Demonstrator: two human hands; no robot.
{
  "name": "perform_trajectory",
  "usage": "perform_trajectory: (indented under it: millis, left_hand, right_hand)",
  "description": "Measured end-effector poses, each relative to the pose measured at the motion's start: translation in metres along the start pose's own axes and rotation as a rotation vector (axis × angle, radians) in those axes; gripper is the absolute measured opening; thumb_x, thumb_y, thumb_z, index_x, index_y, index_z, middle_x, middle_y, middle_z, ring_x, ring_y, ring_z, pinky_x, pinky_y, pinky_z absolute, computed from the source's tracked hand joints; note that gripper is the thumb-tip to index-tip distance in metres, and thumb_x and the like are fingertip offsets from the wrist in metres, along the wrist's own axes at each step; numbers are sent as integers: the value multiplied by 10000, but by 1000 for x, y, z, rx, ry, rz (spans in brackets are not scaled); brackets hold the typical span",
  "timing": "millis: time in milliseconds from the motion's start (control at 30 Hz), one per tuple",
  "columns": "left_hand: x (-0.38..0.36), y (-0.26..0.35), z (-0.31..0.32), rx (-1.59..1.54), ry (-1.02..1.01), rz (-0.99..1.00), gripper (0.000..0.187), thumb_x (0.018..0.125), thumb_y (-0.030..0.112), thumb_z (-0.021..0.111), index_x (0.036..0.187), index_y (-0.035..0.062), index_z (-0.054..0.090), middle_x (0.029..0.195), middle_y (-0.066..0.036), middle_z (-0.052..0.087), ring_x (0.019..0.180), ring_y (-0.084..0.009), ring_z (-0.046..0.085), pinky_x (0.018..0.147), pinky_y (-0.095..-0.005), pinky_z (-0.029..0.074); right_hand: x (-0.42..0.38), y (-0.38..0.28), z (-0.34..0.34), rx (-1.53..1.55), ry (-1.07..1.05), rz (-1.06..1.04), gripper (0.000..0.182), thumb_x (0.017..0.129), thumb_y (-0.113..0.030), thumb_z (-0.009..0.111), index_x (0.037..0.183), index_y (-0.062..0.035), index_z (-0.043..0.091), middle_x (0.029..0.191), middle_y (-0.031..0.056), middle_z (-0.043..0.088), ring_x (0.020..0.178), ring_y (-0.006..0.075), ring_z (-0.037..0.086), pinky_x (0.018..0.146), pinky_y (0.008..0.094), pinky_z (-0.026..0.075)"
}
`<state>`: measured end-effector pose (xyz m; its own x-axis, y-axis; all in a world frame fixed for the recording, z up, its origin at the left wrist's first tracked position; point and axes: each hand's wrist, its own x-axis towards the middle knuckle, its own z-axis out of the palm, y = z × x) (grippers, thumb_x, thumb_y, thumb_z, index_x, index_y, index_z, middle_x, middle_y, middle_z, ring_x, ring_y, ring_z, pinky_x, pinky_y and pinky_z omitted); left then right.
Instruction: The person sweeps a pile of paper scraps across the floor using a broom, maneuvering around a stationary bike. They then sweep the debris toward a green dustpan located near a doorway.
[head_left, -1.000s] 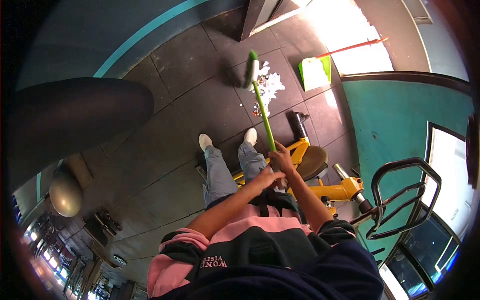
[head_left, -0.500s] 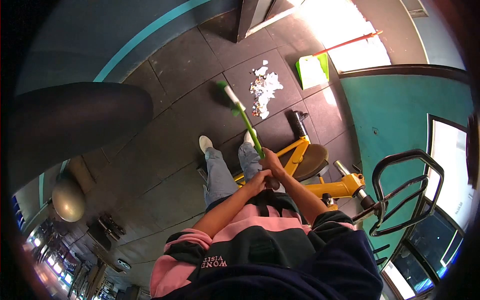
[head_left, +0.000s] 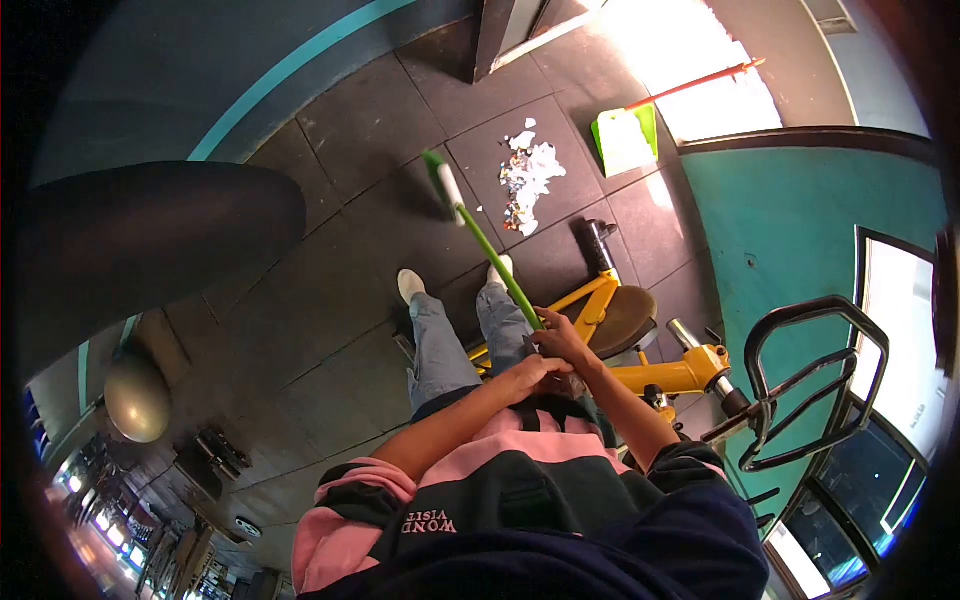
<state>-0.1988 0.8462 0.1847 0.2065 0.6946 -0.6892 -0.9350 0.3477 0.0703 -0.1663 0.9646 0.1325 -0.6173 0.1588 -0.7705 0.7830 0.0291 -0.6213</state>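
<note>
A broom [head_left: 488, 250] with a green handle and a white-and-green head slants across the floor in front of my feet. My right hand [head_left: 563, 339] grips the handle lower down, its fingers partly wrapped round it. Close behind, my left hand [head_left: 538, 376] is closed round the handle's upper end near my waist. Just right of the broom head lies a pile of white paper scraps and small litter [head_left: 531, 178] on dark floor tiles. The head stands apart from the main pile, with a small white scrap between them.
A green dustpan [head_left: 644, 132] with a red-orange handle lies beyond the pile, near a bright doorway. Yellow-framed exercise equipment [head_left: 660, 379] with a round seat stands close on my right. A large dark padded shape [head_left: 170, 235] juts in from the left.
The broom head has swung left, away from the litter pile. Both hands have shifted slightly right and closer to my body. The pile looks much the same.
</note>
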Motion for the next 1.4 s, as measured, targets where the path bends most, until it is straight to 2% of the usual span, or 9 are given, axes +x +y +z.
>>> perform_trajectory:
  millis: [233,300,433,700,767,833,900,967,1400]
  left_hand:
    - [26,0,-39,-163,31,-25,153,715,238,518,766,98,552,680,-26,579,599,-146,556,587,-285,448]
    - [27,1,-48,-114,87,5,175,720,240,514,792,88,562,678,-31,578,597,-147,556,589,-283,451]
    - [3,8,-41,-97,-20,30,232,724,256,508,854,71,560,734,-47,582,649,-150,565,628,-261,452]
    - [-33,23,-43,-317,137,190,357,792,377,476,1035,116,467,876,-43,553,823,-169,541,754,-372,455]
    - [-44,32,-60,-393,233,255,374,791,416,479,1028,126,470,865,-38,543,807,-164,530,731,-365,456]
    - [-58,44,-77,-271,364,238,423,779,481,488,1017,132,470,838,-26,519,763,-157,510,681,-334,446]
    - [-61,42,-106,-198,385,311,425,783,486,497,1011,129,473,841,-19,512,767,-154,508,667,-314,432]
    - [-87,61,-117,-196,425,347,378,798,443,499,1005,128,480,858,-15,513,797,-144,502,698,-309,426]
    - [-103,70,-179,-292,451,348,354,810,349,486,1108,178,403,1074,-23,427,952,-186,437,765,-389,442]
  right_hand:
    - [39,3,17,-154,7,170,540,613,-75,585,1130,21,464,809,201,602,711,244,606,624,318,472]
    - [54,21,26,-140,158,92,587,598,-53,584,1163,22,441,721,136,590,590,171,564,508,283,450]
    - [35,4,24,-322,237,-161,533,648,-97,531,1158,22,432,794,218,587,707,272,600,605,334,461]
    - [-5,-62,23,-867,-13,-213,494,726,-144,495,1181,-1,369,910,244,551,768,394,549,675,449,433]
    - [0,-59,43,-909,49,-387,496,730,-136,507,1191,-28,359,846,212,558,717,361,561,652,439,441]
    - [8,-78,60,-266,-72,-58,446,717,-158,549,1127,-25,432,830,182,563,707,317,573,623,417,451]
    - [38,-75,68,-293,-471,-262,365,707,-206,597,987,11,512,823,171,588,710,283,588,587,372,466]
    - [55,-87,97,-286,-350,-50,346,714,-142,613,988,33,495,642,89,554,503,118,535,426,243,417]
    - [127,-73,166,-348,-482,-468,192,685,-128,585,857,-43,593,840,65,598,738,164,582,647,282,467]
